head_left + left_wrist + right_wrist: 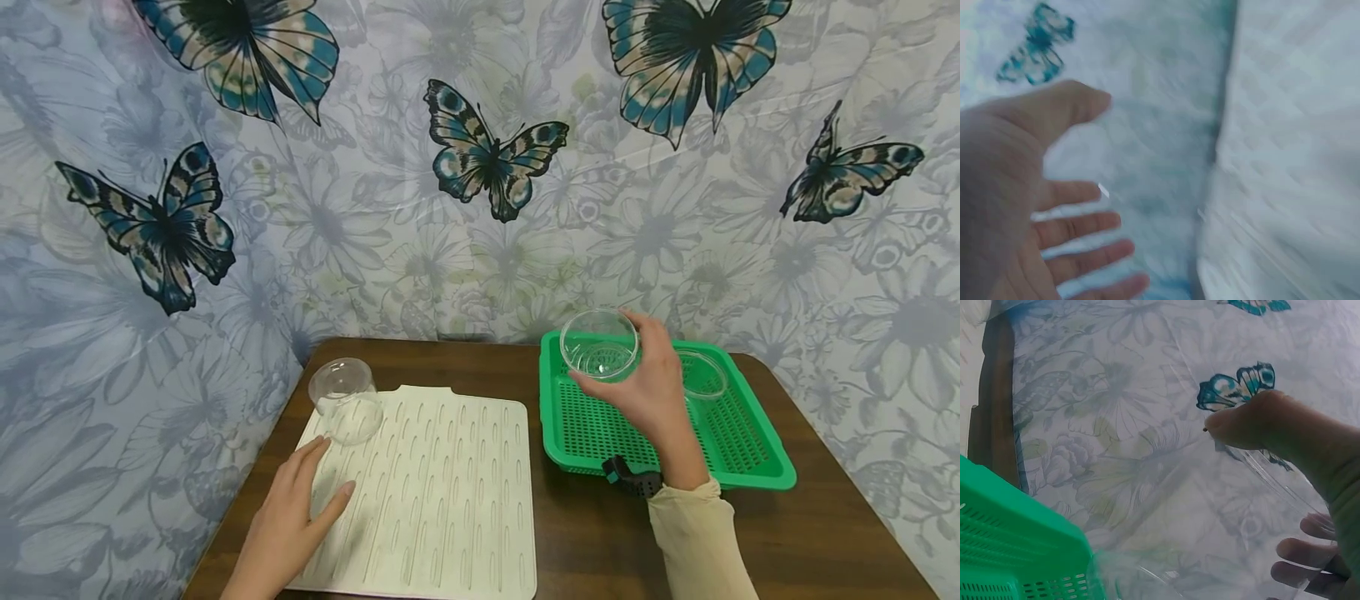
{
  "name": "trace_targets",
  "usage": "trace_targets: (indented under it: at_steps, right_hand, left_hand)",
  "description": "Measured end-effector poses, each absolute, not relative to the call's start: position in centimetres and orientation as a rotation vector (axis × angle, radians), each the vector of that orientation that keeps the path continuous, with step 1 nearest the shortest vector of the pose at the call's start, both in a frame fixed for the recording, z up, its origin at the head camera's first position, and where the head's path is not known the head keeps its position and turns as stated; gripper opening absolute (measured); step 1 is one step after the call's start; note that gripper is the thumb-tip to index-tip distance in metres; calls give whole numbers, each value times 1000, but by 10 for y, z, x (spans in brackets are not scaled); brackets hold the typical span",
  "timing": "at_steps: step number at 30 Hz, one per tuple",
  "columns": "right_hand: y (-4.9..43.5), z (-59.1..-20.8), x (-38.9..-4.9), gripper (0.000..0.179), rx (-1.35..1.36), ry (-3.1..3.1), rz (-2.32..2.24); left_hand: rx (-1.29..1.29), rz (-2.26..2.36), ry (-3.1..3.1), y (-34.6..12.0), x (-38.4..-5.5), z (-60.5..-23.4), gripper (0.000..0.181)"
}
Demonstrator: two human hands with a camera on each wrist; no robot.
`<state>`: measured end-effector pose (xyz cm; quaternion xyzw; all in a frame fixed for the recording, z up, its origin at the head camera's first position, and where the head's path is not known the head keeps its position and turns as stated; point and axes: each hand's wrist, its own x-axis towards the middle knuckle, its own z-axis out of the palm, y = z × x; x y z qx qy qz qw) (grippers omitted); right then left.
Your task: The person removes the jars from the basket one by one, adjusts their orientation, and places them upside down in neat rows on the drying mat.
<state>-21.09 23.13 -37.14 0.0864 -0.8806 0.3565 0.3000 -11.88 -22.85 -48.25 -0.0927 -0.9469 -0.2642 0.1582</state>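
Observation:
My right hand (652, 379) grips a clear round bowl (600, 346) by its side, holding it above the left part of a green basket (750, 467). In the right wrist view, the thumb and fingers sit around the clear wall of that bowl. Another clear round container (703, 375) is in the basket at its right. On the back left corner of a cream ridged mat (450, 492) stands a clear cup (345, 396); I cannot tell which way up it is. My left hand (292, 508) is just in front of this cup, fingers extended and thumb apart, holding nothing.
The mat and basket lie side by side on a dark brown wooden table (585, 542). Close behind the table hangs a floral cloth (390, 275) printed with several butterflies. A dark strap with a small device (633, 479) is on my right wrist.

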Motion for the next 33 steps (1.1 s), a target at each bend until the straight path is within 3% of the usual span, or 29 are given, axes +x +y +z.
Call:
trace_targets:
  at_steps: [15, 33]
  right_hand:
    - [185, -354, -198, 103, 539, -2158, 623]
    - [139, -329, -177, 105, 647, -2131, 366]
  left_hand:
    - [-786, -1045, -2394, -157, -161, -380, 76]
    - [-1048, -1104, -2272, -83, -197, -340, 92]
